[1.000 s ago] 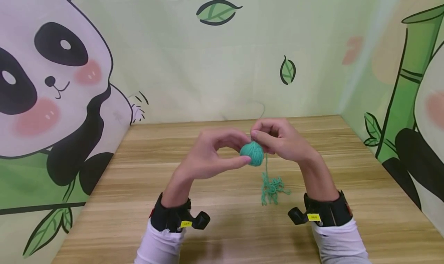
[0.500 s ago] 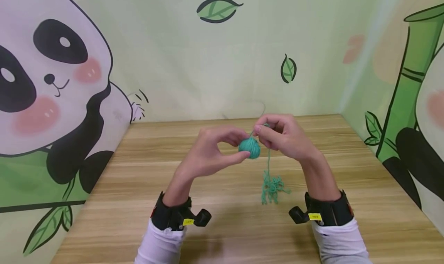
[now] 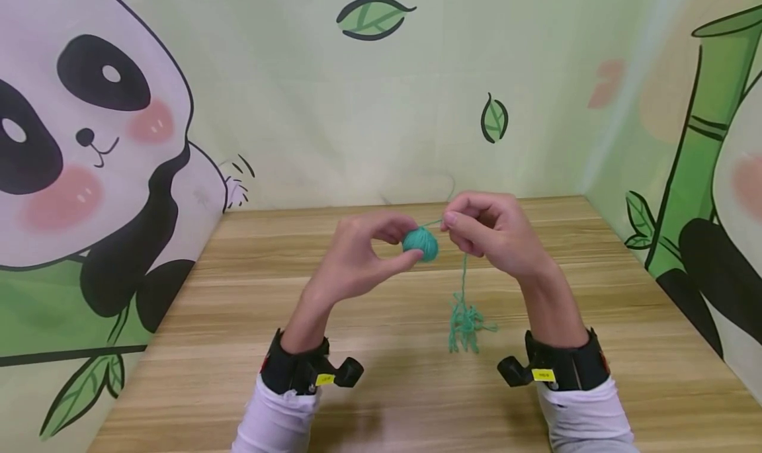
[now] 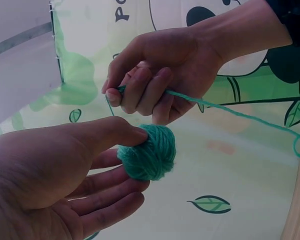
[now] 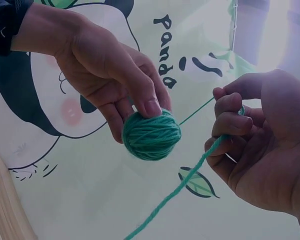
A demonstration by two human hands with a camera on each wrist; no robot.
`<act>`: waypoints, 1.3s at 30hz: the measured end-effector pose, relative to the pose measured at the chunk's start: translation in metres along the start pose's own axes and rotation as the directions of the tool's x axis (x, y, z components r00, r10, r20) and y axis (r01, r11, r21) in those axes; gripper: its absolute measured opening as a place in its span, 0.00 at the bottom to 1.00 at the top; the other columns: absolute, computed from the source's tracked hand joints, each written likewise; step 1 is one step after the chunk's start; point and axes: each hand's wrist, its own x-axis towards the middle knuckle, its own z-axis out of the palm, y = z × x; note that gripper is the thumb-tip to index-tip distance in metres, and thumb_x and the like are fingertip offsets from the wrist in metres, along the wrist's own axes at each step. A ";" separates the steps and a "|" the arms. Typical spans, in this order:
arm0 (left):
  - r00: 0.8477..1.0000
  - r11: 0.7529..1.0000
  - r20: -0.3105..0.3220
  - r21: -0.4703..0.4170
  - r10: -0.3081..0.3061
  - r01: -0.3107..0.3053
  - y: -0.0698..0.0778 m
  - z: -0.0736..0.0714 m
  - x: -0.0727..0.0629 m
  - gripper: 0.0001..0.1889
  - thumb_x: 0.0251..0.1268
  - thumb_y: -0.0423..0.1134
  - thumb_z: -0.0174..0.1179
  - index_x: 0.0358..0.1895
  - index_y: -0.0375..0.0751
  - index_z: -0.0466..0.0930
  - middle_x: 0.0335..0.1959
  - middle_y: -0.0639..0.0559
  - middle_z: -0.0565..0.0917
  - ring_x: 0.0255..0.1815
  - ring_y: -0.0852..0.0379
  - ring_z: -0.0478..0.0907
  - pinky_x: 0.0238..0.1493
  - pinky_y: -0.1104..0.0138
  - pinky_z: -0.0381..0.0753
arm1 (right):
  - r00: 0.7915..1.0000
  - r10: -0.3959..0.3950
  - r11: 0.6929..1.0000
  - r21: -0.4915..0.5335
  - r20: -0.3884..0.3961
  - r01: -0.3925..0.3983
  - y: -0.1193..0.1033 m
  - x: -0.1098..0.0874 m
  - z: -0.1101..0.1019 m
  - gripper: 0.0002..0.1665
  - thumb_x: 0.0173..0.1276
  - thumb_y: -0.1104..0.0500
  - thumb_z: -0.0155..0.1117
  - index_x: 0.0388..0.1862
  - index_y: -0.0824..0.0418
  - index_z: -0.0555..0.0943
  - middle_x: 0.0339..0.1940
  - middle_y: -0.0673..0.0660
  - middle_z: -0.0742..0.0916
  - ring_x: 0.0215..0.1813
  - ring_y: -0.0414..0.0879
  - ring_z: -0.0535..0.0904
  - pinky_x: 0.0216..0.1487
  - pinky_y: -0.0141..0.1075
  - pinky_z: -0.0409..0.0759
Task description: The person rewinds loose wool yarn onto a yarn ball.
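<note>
My left hand (image 3: 360, 258) holds a small teal ball of yarn (image 3: 424, 247) between thumb and fingers, above the table. In the left wrist view the ball (image 4: 152, 152) shows its wound strands, with the thumb pressed on its near side. To its right, my right hand (image 3: 494, 235) pinches the yarn strand (image 5: 197, 111), which runs taut from the ball to the thumb and forefinger. From there the strand passes through the curled fingers and hangs down. It leads to a loose tangle of teal yarn (image 3: 467, 324) on the table.
The wood-grain table (image 3: 238, 294) lies under both hands. Behind it and at the sides stands a cloth backdrop (image 3: 286, 109) printed with pandas, leaves and bamboo. Each wrist wears a black strap (image 3: 294, 370) with a small camera.
My right hand has drawn away to the right and slightly up, lengthening the strand between it and the ball. The left hand has tilted the ball slightly up and left.
</note>
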 end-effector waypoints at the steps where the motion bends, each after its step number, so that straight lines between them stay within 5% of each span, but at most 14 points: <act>1: 1.000 1.000 -0.008 0.002 -0.003 0.003 0.000 0.000 0.000 0.13 0.68 0.34 0.81 0.51 0.35 0.92 0.45 0.45 0.96 0.43 0.52 0.95 0.54 0.61 0.98 | 1.000 -0.007 1.000 0.004 0.000 0.007 -0.001 0.000 0.000 0.17 0.84 0.75 0.53 0.39 0.63 0.87 0.19 0.54 0.74 0.19 0.47 0.63 0.16 0.42 0.57; 9: 0.995 1.000 -0.099 -0.020 -0.018 0.016 -0.002 0.001 0.001 0.15 0.68 0.33 0.81 0.54 0.35 0.92 0.47 0.44 0.97 0.44 0.52 0.95 0.55 0.61 0.98 | 0.999 -0.013 1.000 -0.003 0.046 0.013 0.002 0.000 -0.001 0.15 0.84 0.74 0.56 0.41 0.64 0.88 0.20 0.54 0.74 0.19 0.46 0.64 0.16 0.40 0.58; 22: 0.964 0.994 -0.263 -0.106 -0.024 -0.004 -0.001 0.004 0.001 0.16 0.68 0.30 0.80 0.56 0.32 0.90 0.48 0.41 0.96 0.46 0.48 0.96 0.56 0.61 0.98 | 0.970 -0.019 0.999 -0.031 0.241 0.027 0.010 0.003 0.003 0.13 0.83 0.75 0.58 0.44 0.67 0.89 0.21 0.56 0.75 0.20 0.44 0.67 0.18 0.37 0.67; 39: 0.948 0.943 -0.312 -0.329 -0.066 -0.042 0.006 0.003 0.002 0.18 0.67 0.23 0.77 0.58 0.29 0.88 0.49 0.34 0.95 0.48 0.57 0.95 0.59 0.61 0.97 | 0.959 0.042 0.996 -0.089 0.280 -0.017 0.009 0.003 0.004 0.16 0.82 0.75 0.58 0.45 0.63 0.91 0.21 0.56 0.78 0.20 0.43 0.69 0.19 0.34 0.67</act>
